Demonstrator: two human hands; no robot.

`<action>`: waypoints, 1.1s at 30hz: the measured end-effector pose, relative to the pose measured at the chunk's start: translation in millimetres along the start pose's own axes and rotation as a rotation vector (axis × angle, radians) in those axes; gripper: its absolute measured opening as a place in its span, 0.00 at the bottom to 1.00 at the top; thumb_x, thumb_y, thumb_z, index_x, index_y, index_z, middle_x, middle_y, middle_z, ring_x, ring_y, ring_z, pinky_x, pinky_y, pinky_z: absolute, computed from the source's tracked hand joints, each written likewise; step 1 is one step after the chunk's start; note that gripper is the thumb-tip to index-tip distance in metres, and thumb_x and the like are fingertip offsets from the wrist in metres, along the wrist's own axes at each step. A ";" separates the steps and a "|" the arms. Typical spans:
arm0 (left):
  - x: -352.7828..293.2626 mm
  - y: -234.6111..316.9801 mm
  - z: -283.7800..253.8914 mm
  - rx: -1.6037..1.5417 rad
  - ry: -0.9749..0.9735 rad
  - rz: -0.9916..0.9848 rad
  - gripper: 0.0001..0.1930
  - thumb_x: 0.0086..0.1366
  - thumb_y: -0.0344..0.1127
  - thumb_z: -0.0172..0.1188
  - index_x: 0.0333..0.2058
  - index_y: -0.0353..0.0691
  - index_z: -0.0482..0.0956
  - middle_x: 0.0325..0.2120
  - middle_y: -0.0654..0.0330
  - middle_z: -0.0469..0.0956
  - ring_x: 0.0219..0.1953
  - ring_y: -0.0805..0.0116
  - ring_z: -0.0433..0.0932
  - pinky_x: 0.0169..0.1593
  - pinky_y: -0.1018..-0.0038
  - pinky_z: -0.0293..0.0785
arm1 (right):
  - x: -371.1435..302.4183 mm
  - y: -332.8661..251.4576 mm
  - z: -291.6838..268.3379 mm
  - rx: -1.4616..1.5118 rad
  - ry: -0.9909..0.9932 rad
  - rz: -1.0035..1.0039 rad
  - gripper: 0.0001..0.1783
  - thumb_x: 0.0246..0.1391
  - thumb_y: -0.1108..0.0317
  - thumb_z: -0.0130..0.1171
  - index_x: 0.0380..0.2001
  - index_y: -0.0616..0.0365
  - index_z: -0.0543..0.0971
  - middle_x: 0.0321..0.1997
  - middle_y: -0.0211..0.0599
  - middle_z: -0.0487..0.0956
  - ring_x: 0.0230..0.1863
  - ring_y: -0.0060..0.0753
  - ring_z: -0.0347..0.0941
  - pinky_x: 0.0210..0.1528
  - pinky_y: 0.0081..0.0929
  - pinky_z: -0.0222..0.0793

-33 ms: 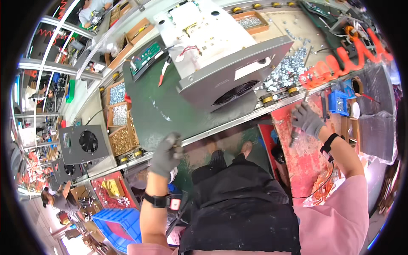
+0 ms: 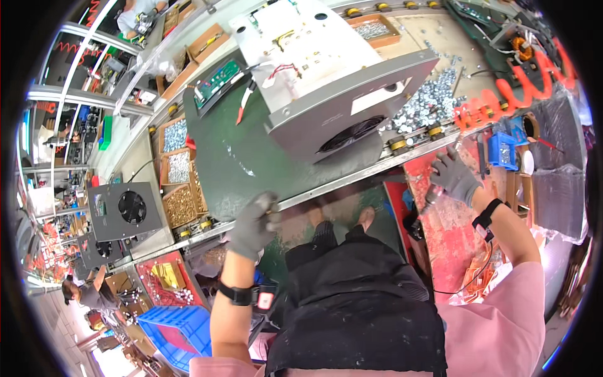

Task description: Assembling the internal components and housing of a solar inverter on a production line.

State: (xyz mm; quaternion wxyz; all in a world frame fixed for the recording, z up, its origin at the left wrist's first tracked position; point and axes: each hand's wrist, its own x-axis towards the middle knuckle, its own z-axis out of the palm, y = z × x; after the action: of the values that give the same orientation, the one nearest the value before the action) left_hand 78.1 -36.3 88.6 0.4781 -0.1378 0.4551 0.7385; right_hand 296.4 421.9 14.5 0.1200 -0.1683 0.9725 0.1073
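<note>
My left hand (image 2: 253,227), in a grey glove, hovers by the metal front edge of the bench with its fingers curled; whatever they may hold is hidden. Over the red side table, my gloved right hand (image 2: 453,177) is wrapped round a slim metal air screwdriver (image 2: 433,194), its lower end pointing down toward the tabletop. On the green mat (image 2: 232,182) stands a white chassis (image 2: 308,47) with a grey front panel (image 2: 352,110), which has a window and a round fan opening. A red-handled tool (image 2: 244,105) and a green circuit board (image 2: 217,87) lie left of it.
Trays of screws (image 2: 179,206) line the mat's left side. Loose metal fasteners (image 2: 433,100) are heaped right of the chassis. An orange coiled hose (image 2: 509,97) hangs at right, above a small blue bin (image 2: 502,152). Another grey fan panel (image 2: 125,212) stands at left.
My left hand has moved slightly right along the bench edge. The right hand keeps its hold on the air screwdriver, whose lower end has swung slightly. The whole view has shifted a little.
</note>
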 end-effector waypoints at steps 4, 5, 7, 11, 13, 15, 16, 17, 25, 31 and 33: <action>14.4 -9.2 48.4 0.002 -0.042 0.002 0.16 0.62 0.38 0.58 0.45 0.37 0.68 0.26 0.68 0.65 0.23 0.79 0.60 0.23 0.85 0.59 | 42.9 -60.7 -110.7 0.450 0.033 0.212 0.25 0.34 0.55 0.68 0.39 0.46 0.77 0.40 0.37 0.78 0.51 0.46 0.72 0.55 0.44 0.63; 14.4 -7.5 51.3 -0.050 -0.049 -0.029 0.16 0.63 0.40 0.58 0.45 0.38 0.68 0.27 0.68 0.66 0.23 0.78 0.60 0.23 0.85 0.58 | 52.5 -78.5 -138.9 0.693 0.030 0.264 0.26 0.36 0.52 0.68 0.39 0.50 0.76 0.35 0.40 0.78 0.44 0.47 0.75 0.48 0.43 0.66; 17.6 -6.7 47.6 -0.110 -0.110 -0.030 0.15 0.64 0.41 0.58 0.42 0.37 0.69 0.25 0.66 0.66 0.23 0.78 0.61 0.22 0.84 0.58 | 63.0 -116.3 -167.5 0.937 0.024 0.341 0.27 0.38 0.49 0.68 0.39 0.54 0.75 0.29 0.43 0.79 0.38 0.48 0.77 0.40 0.42 0.69; 16.9 1.8 53.1 -0.144 -0.108 -0.033 0.15 0.66 0.44 0.56 0.38 0.36 0.69 0.23 0.65 0.65 0.21 0.79 0.60 0.20 0.84 0.56 | 72.0 -164.9 -191.2 1.265 -0.046 0.579 0.30 0.45 0.41 0.64 0.38 0.58 0.75 0.25 0.49 0.78 0.32 0.51 0.77 0.34 0.43 0.70; 18.3 3.5 48.0 -0.108 -0.115 -0.046 0.16 0.66 0.45 0.55 0.37 0.36 0.69 0.23 0.66 0.65 0.20 0.79 0.59 0.20 0.84 0.55 | 76.3 -177.6 -193.9 1.302 -0.089 0.619 0.31 0.45 0.39 0.63 0.38 0.57 0.76 0.26 0.49 0.78 0.32 0.51 0.77 0.35 0.43 0.70; 19.6 6.8 42.2 -0.071 -0.125 -0.062 0.16 0.67 0.45 0.55 0.37 0.36 0.69 0.22 0.66 0.65 0.20 0.79 0.59 0.19 0.84 0.55 | 78.8 -190.0 -192.1 1.318 -0.046 0.654 0.32 0.46 0.38 0.62 0.38 0.58 0.76 0.25 0.49 0.78 0.32 0.51 0.77 0.35 0.41 0.70; 20.8 7.9 39.9 -0.066 -0.150 -0.069 0.15 0.67 0.45 0.55 0.37 0.36 0.69 0.21 0.66 0.64 0.19 0.79 0.59 0.19 0.84 0.55 | 79.4 -195.9 -190.3 1.327 -0.045 0.671 0.32 0.46 0.38 0.62 0.38 0.58 0.76 0.25 0.49 0.78 0.32 0.51 0.77 0.35 0.41 0.70; 21.7 8.9 37.9 -0.061 -0.175 -0.076 0.15 0.66 0.44 0.55 0.36 0.36 0.69 0.21 0.66 0.64 0.19 0.79 0.58 0.19 0.84 0.55 | 80.0 -201.6 -188.0 1.387 -0.024 0.684 0.32 0.46 0.38 0.61 0.38 0.58 0.76 0.25 0.49 0.78 0.31 0.51 0.77 0.34 0.40 0.69; 20.2 18.3 40.0 0.173 -0.239 -0.039 0.19 0.65 0.46 0.56 0.44 0.37 0.69 0.25 0.67 0.63 0.21 0.80 0.57 0.21 0.84 0.56 | 82.2 -223.9 -188.1 2.156 0.011 0.632 0.32 0.51 0.39 0.58 0.37 0.62 0.74 0.23 0.36 0.74 0.27 0.32 0.73 0.33 0.30 0.68; 44.2 38.7 45.8 0.294 -0.131 -0.047 0.19 0.67 0.49 0.52 0.46 0.39 0.68 0.26 0.66 0.64 0.22 0.78 0.59 0.22 0.84 0.54 | 86.6 -233.6 -185.1 1.936 0.309 0.664 0.32 0.45 0.47 0.68 0.42 0.63 0.71 0.28 0.34 0.73 0.31 0.26 0.70 0.37 0.27 0.68; 54.1 50.5 51.1 0.386 -0.063 0.029 0.19 0.68 0.49 0.51 0.46 0.39 0.68 0.26 0.66 0.64 0.22 0.78 0.59 0.22 0.83 0.54 | 92.0 -227.1 -192.3 1.920 0.209 0.771 0.33 0.40 0.50 0.73 0.41 0.64 0.71 0.32 0.38 0.75 0.35 0.28 0.72 0.39 0.28 0.69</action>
State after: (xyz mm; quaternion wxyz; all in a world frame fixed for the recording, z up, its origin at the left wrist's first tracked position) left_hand 20.6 29.7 109.3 0.4990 -0.0137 0.5749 0.6482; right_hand 254.6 137.3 133.9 0.0762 0.3120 0.6422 -0.6960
